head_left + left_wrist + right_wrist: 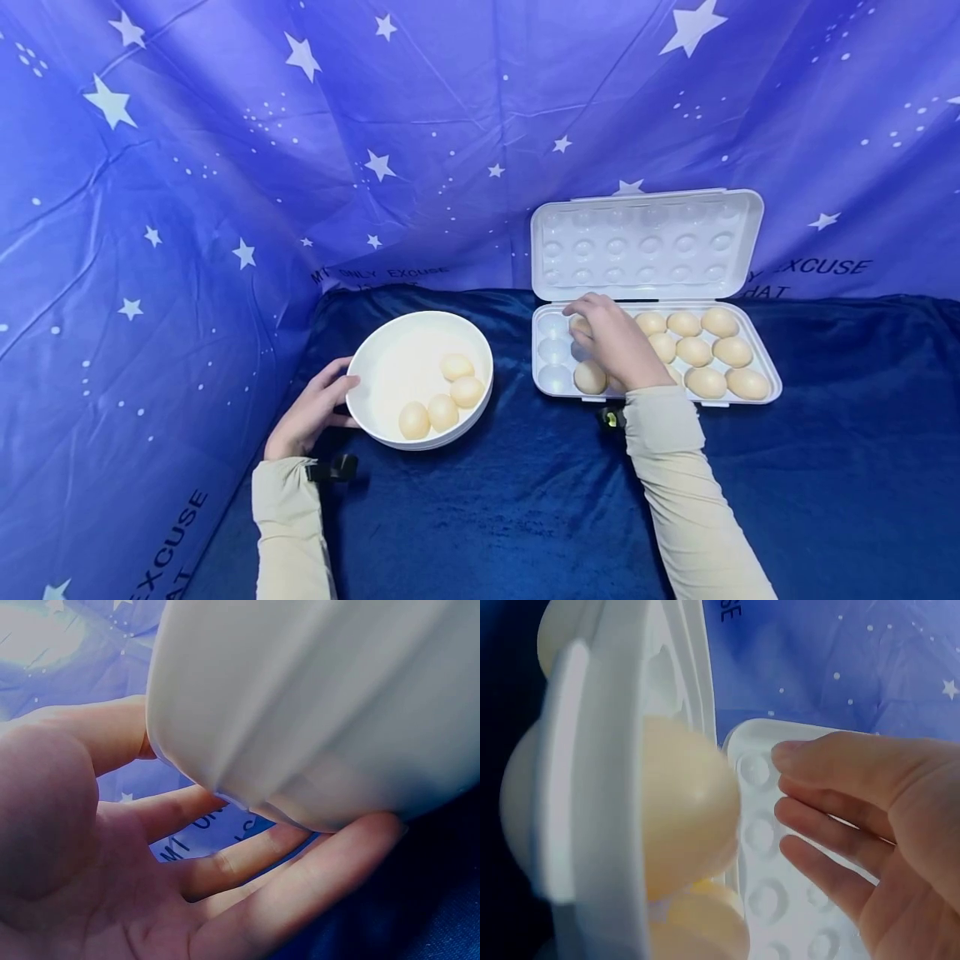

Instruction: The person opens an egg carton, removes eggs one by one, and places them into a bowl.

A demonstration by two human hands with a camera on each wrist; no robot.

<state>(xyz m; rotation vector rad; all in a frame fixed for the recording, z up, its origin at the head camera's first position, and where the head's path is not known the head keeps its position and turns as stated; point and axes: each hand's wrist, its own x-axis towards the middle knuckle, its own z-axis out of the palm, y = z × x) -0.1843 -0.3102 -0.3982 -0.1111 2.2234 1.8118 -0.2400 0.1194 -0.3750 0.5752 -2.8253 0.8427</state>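
My left hand (311, 412) grips the white bowl (390, 350) by its left side. The thumb is at the rim and the fingers reach under the ribbed outer wall (300, 697). Several light brown eggs (442, 412) lie along the bowl's right and near sides. Over the left part of a white egg carton (543, 392) is my right hand (618, 346), palm down, partly covering an egg (577, 323) in the back row. In the right wrist view its fingers (825, 825) extend with nothing visible between them and the thumb. A front-row egg (590, 377) sits just below the hand.
The carton's dimpled lid (645, 225) stands raised at the back, against the starry blue curtain (450, 125). More eggs (705, 382) fill the carton's right side. Dark blue cloth (487, 517) covers the table between the bowl and carton.
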